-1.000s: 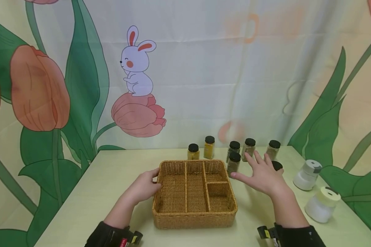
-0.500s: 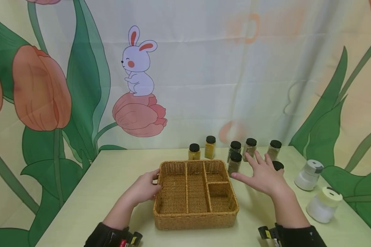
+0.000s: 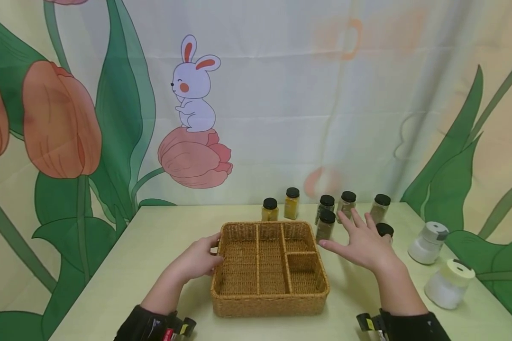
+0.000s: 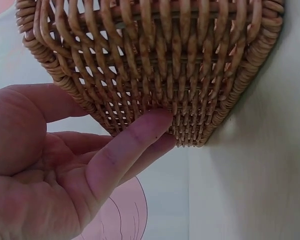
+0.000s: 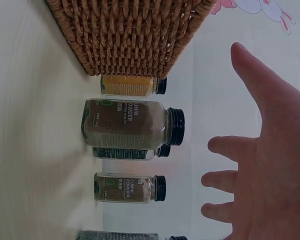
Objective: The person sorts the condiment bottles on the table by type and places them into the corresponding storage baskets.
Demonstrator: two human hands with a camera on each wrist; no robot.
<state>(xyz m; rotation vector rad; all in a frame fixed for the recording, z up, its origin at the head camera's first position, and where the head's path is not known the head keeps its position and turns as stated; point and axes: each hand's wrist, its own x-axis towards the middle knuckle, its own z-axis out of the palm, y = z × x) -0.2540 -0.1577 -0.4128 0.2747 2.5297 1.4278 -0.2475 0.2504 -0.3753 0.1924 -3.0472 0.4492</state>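
A woven wicker basket with divided compartments sits on the table. My left hand grips its left side, thumb at the rim and fingers against the outer wall, as the left wrist view of those fingers shows. My right hand is held out open over the table right of the basket, fingers spread, holding nothing. Nearest its thumb stands a black-capped glass jar of cumin powder. Another black-capped jar is partly hidden behind the right hand.
Jars with yellow contents stand behind the basket, more brown and dark ones to their right. Two white containers stand on the right side of the table. A printed curtain hangs behind the table's far edge.
Both hands keep their places and the basket stays under the left hand. The head view has turned slightly to the left.
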